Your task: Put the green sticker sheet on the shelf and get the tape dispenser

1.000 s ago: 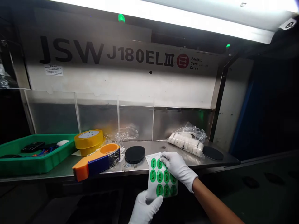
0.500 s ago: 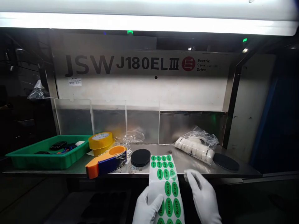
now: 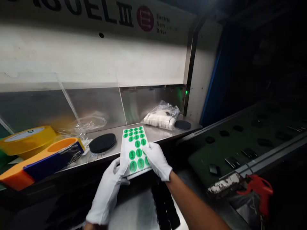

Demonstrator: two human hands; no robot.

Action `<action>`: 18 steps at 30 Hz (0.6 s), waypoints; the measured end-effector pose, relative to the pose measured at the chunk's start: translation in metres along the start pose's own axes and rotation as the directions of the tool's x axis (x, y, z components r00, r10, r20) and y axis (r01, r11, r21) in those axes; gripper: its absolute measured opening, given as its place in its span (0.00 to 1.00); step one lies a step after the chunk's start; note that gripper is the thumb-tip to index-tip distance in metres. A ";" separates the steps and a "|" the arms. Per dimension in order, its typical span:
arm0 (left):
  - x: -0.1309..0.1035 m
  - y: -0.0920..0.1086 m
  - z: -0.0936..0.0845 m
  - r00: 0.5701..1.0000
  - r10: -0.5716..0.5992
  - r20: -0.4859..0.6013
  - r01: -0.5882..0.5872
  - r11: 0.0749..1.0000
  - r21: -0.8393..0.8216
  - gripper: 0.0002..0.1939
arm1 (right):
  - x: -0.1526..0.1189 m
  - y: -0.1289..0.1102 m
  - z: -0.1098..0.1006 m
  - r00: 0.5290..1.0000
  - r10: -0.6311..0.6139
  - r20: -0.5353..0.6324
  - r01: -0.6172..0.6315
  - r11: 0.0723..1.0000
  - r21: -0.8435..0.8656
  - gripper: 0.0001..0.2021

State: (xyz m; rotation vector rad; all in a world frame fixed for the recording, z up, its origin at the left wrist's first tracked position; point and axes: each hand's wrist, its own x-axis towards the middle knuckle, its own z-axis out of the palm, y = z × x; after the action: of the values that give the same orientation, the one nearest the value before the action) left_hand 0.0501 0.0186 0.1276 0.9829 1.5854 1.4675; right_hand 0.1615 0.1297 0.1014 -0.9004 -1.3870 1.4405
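Both hands wear white cloth gloves and meet at lower centre of the frame. The left hand (image 3: 109, 188) reaches up from the bottom edge, fingers curled round the lower left edge of the sticker sheet (image 3: 134, 150), thumb on its face: a narrow pinch that holds the sheet. The right hand (image 3: 157, 159) comes in from lower right on a bare forearm, palm down, fingers pressed on the sheet's right edge; it appears to grip that edge too, though the thumb is hidden beneath.

The sheet is white glossy paper carrying rows of green oval stickers. Its top end lies over the front edge of the steel shelf (image 3: 153, 134); its bottom end hangs off, in the hands. Print on the ovals is too blurred to read.

Just left of the sheet sits a stack of flat black discs (image 3: 102, 142). At left, an orange and blue tape dispenser (image 3: 40, 161) is cut off by the frame edge, with a yellow tape roll (image 3: 26, 140) behind it. Above the sheet, a crinkled clear bag of white round pieces (image 3: 160, 116) lies on the shelf. A red-handled tool (image 3: 257, 188) shows at lower right, its form unclear.
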 end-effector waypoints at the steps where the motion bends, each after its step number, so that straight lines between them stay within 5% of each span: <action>1: -0.001 0.003 0.001 1.000 0.009 0.017 -0.010 0.999 0.033 0.24 | 0.000 -0.006 0.000 1.000 0.006 0.010 -0.006 1.000 -0.013 0.09; 5: 0.005 0.001 0.004 0.998 0.018 -0.063 -0.014 0.998 0.066 0.21 | -0.014 -0.016 0.009 0.999 0.047 -0.001 -0.047 0.998 -0.029 0.10; 11: 0.004 -0.025 0.005 0.999 0.034 -0.036 -0.028 0.988 0.149 0.27 | -0.036 0.020 0.007 0.996 0.036 -0.084 -0.031 0.998 0.052 0.21; 13: 0.001 -0.027 -0.004 0.983 0.123 -0.136 -0.080 0.955 0.286 0.30 | -0.036 0.027 0.001 0.993 0.029 -0.111 -0.026 0.999 0.031 0.28; 15: 0.001 -0.021 -0.024 0.893 0.321 -0.315 -0.150 0.873 0.465 0.26 | -0.034 0.029 -0.005 0.993 0.038 -0.113 -0.037 0.999 0.011 0.31; 18: 0.000 0.000 -0.071 0.648 0.642 -0.410 -0.107 0.610 0.785 0.14 | -0.030 0.024 -0.013 0.992 0.078 -0.095 -0.075 0.997 0.037 0.35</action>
State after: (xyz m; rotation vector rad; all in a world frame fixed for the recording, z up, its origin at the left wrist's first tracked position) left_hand -0.0140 -0.0117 0.1317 1.4192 2.7644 1.6410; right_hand 0.1800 0.1062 0.0736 -0.9980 -1.2657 1.4537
